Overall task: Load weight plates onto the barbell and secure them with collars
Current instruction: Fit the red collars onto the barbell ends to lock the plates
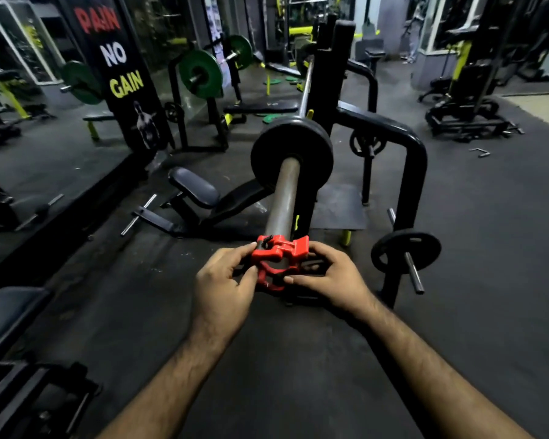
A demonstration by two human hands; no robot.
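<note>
Gripping the red plastic clamp collar [280,260] from both sides, you hold it at the near end of the grey steel barbell sleeve [282,201]. Your left hand [224,282] pinches its left edge between thumb and fingers; your right hand [328,277] curls round its right side. Farther along the sleeve sits a black round weight plate [317,153], well apart from the collar.

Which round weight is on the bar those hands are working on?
The big black plate on the steel bar, beyond the red collar. The small black plate sits on a rack peg.
</note>
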